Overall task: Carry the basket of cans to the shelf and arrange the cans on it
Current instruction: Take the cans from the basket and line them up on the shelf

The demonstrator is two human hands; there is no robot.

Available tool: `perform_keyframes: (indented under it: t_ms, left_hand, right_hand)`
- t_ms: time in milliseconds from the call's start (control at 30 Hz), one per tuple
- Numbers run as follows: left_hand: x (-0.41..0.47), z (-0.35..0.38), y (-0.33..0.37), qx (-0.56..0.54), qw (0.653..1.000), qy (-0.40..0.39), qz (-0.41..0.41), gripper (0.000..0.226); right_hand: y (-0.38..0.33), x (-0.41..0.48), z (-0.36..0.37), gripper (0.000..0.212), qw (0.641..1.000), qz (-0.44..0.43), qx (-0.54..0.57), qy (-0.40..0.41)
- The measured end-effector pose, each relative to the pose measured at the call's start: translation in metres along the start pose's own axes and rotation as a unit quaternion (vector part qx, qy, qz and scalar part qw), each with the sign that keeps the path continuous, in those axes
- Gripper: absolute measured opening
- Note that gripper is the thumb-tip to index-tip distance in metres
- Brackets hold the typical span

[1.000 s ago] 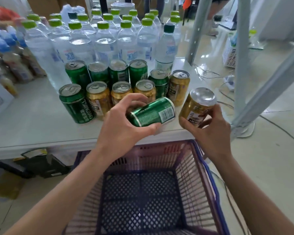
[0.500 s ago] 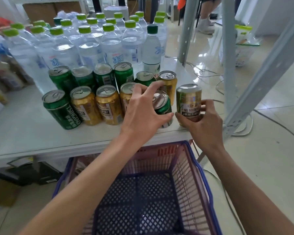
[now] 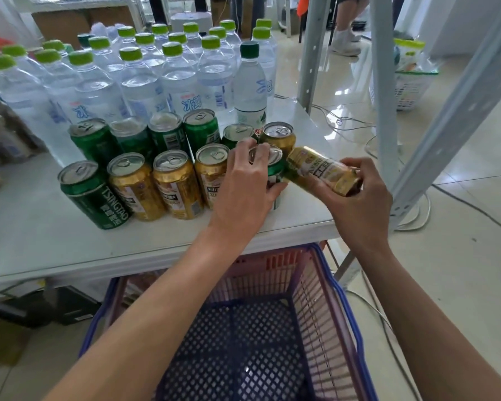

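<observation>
Gold can lies tilted in right hand.

The gold can has a glossy printed metal wall; the green can touching it shows a duller, silvery metal lid. The water bottles are clear, shiny plastic with matt caps. The shelf is smooth white with faint sheen. The basket is matt plastic lattice. The floor tiles are mirror-glossy

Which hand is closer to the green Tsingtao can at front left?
Left. The left hand grips another green can in the same front row as the Tsingtao can; the right hand is farther right, holding a tilted gold can.
</observation>
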State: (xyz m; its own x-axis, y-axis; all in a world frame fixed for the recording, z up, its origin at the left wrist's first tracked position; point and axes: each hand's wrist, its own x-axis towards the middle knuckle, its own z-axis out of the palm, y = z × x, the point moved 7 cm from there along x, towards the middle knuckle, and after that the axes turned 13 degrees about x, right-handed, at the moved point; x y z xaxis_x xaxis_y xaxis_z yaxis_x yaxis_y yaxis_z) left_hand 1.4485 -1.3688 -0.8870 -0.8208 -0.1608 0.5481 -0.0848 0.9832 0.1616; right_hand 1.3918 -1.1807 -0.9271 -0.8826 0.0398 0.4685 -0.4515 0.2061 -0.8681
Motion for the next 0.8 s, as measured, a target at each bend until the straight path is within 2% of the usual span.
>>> perform_keyframes:
  t_ms: [133, 267, 367, 600, 733, 800]
  left_hand:
    - [0.000, 0.002, -0.002, 0.036, 0.999, 0.013, 0.002, 0.068]
    - [-0.005, 0.006, 0.004, 0.055, 0.998, 0.003, 0.036, 0.076]
    - [-0.014, 0.005, 0.003, 0.026, 0.998, 0.010, 0.058, 0.078]
    - [-0.056, -0.006, -0.011, -0.026, 0.987, 0.035, 0.152, 0.055]
    - [-0.078, -0.015, -0.042, -0.024, 0.989, 0.036, 0.144, 0.039]
    - [-0.088, -0.025, -0.066, -0.003, 0.990, 0.065, 0.125, 0.031]
  right_hand:
    - [-0.006, -0.001, -0.003, 0.063, 0.999, -0.016, 0.014, 0.027]
    - [-0.014, 0.001, -0.005, 0.061, 0.996, -0.030, 0.051, 0.061]
    - [-0.015, 0.001, -0.002, 0.066, 0.996, -0.028, 0.048, 0.068]
    - [-0.009, 0.001, 0.027, 0.077, 0.999, -0.032, 0.011, 0.020]
    - [-0.003, 0.004, 0.032, 0.074, 0.999, -0.032, 0.002, 0.011]
    - [0.001, 0.008, 0.035, 0.073, 1.000, -0.019, -0.003, -0.010]
